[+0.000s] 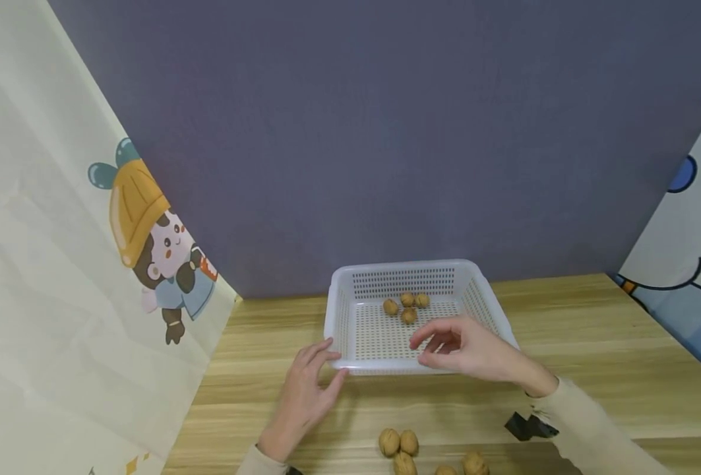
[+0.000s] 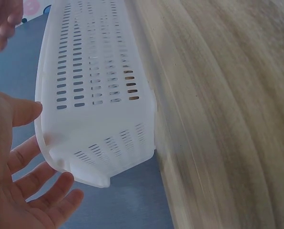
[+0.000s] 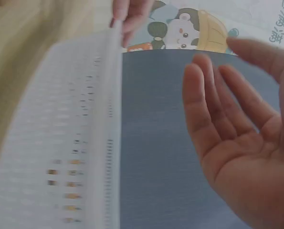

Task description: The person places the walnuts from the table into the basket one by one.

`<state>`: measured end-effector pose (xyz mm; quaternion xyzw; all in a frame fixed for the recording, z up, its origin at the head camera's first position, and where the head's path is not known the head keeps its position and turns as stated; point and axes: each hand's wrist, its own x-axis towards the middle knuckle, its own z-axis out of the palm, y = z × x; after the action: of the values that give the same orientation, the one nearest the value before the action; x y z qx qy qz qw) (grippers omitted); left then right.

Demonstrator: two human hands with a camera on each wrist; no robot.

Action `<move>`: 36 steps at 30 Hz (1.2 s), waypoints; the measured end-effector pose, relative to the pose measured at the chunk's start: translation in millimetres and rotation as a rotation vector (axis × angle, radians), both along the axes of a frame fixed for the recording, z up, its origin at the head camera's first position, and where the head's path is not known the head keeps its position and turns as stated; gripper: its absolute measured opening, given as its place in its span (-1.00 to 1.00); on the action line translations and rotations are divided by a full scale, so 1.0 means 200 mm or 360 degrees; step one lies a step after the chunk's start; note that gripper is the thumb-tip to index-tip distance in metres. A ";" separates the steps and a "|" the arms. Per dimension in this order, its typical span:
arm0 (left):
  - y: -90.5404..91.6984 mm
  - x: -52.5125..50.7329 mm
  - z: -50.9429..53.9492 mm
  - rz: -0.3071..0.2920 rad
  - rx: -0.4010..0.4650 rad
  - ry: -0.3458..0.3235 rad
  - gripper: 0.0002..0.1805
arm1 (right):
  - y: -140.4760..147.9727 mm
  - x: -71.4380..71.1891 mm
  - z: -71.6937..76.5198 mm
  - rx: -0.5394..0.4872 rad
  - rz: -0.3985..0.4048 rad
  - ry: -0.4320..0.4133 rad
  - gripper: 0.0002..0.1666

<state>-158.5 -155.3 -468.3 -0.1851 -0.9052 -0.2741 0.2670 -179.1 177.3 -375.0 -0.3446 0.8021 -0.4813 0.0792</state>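
A white slotted plastic basket (image 1: pixel 380 365) stands on the table against the dark backdrop. Several walnuts (image 1: pixel 408 316) lie together on its floor, toward the back. My left hand (image 1: pixel 308 394) holds the basket's near left corner, thumb at the front rim and fingers at the side. In the left wrist view, the thumb and fingers (image 2: pixel 25 155) straddle that rim. Above the basket's front right part hovers my right hand (image 1: pixel 469 349), fingers loosely bent. The right wrist view shows its palm (image 3: pixel 247 162) holding nothing. More walnuts (image 1: pixel 389 442) lie on the table in front of the basket.
The wood-grain table (image 1: pixel 570 330) extends to both sides of the basket. A dark blue-grey panel (image 1: pixel 409 145) rises right behind it. Printed cartoon sheets stand at left and right. A small black object (image 1: pixel 528 427) shows by the right sleeve.
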 end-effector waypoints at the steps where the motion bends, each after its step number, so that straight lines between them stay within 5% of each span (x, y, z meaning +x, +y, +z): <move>1: 0.00 0.00 0.00 -0.0002 0.0003 0.0001 -0.66 | 0.01 0.02 -0.02 -0.0022 0.0048 -0.0005 -0.74; 8: 0.01 -0.01 -0.01 -0.0002 -0.0009 0.0007 -0.65 | 0.12 0.13 -0.24 -0.0090 0.0366 -0.0135 -0.62; 21: 0.00 -0.01 0.00 -0.0006 0.0001 0.0037 -0.66 | 0.29 0.16 -0.53 -0.0108 0.0432 -0.0456 -0.66; 29: -0.01 -0.01 -0.01 0.0002 -0.0009 0.0044 -0.66 | 0.30 0.18 -0.60 -0.0119 0.0505 -0.0690 -0.60; 36: 0.00 -0.01 -0.01 0.0008 -0.0017 0.0044 -0.66 | 0.29 0.19 -0.61 -0.0108 0.0536 -0.0760 -0.60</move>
<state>-159.8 -156.2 -471.1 -0.1881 -0.9032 -0.2660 0.2793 -140.9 235.2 -497.3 -0.3523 0.6757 -0.5555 0.3328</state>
